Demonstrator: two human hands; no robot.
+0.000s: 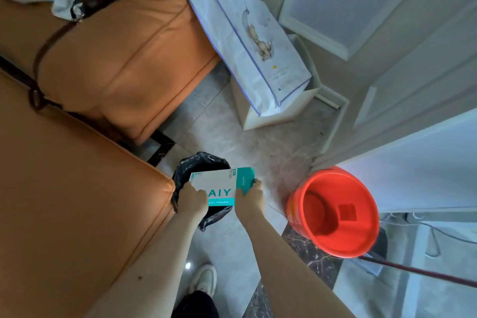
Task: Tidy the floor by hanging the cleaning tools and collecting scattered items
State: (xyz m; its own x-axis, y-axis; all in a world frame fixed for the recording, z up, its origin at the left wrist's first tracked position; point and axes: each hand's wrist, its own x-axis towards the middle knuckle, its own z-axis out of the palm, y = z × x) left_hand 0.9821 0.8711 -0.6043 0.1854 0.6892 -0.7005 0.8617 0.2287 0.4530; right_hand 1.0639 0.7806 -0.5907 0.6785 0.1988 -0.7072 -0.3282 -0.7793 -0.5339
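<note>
While both hands (193,197) grip, box (219,186) lies crosswise.

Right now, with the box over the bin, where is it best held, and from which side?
By its two short ends, one from each side, as both hands do: left hand on the left end, right hand on the teal end. The box is flat and wide, lying roughly level over the bin, so opposed end grips probably keep it steady.
</note>
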